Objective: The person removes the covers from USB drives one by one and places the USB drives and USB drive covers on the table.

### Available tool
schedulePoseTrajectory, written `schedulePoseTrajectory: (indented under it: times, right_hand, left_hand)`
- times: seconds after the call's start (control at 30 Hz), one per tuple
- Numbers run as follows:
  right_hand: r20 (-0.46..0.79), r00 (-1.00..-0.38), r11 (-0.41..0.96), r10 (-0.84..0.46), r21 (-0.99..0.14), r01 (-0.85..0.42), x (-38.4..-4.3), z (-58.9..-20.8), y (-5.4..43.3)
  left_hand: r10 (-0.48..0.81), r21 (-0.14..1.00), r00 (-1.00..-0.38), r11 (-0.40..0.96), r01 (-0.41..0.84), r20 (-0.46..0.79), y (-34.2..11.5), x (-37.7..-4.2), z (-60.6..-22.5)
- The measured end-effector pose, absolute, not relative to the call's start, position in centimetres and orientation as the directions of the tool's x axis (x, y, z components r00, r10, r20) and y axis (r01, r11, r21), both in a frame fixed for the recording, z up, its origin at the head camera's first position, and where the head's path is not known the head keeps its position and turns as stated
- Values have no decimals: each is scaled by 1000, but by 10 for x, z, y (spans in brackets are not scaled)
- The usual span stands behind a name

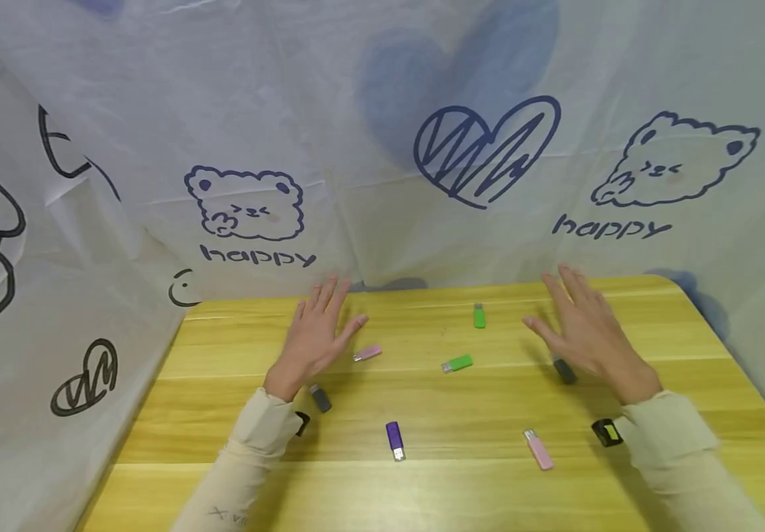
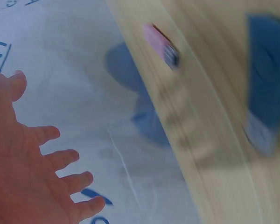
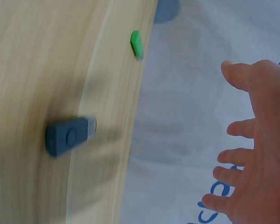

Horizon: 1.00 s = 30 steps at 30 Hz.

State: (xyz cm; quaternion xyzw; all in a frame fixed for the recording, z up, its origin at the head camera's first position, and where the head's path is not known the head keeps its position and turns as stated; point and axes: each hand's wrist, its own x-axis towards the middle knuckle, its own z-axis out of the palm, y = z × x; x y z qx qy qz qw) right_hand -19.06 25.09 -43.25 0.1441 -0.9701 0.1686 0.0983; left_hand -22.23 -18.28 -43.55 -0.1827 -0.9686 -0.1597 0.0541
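Both hands hover above a wooden table with fingers stretched out and nothing held. My left hand is nearest a pink USB stick and a dark grey USB stick. In the left wrist view the left hand appears spread, palm in sight. Beneath my right hand lies another dark grey USB stick, partly covered; it shows fully as the grey stick in the right wrist view. Two green USB sticks lie between the hands. Closer to me are a purple stick and a second pink stick.
The wooden table ends at a white cloth printed with bears and hearts, which hangs behind and at the sides. A black wrist device sits by the right cuff, and part of another by the left.
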Motion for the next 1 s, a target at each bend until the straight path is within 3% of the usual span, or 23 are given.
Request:
schedulePoseTrajectory:
  times: [0.23,0.67,1.0]
  right_hand:
    - [274,-929,883,-250,-330,-335,-199,-436,233]
    - [194,-946,872,-258,-376,-315,-230,-467,207]
    - [59,-973,859,-224,-460,-226,-242,-468,181]
  left_hand:
    - [382,405,-901,805,435,207,-150,-225,-436]
    - [347,710,-904,569,415,250,-109,-228,-454]
    - [311,782,-915,489,386,257,-93,-228,-466]
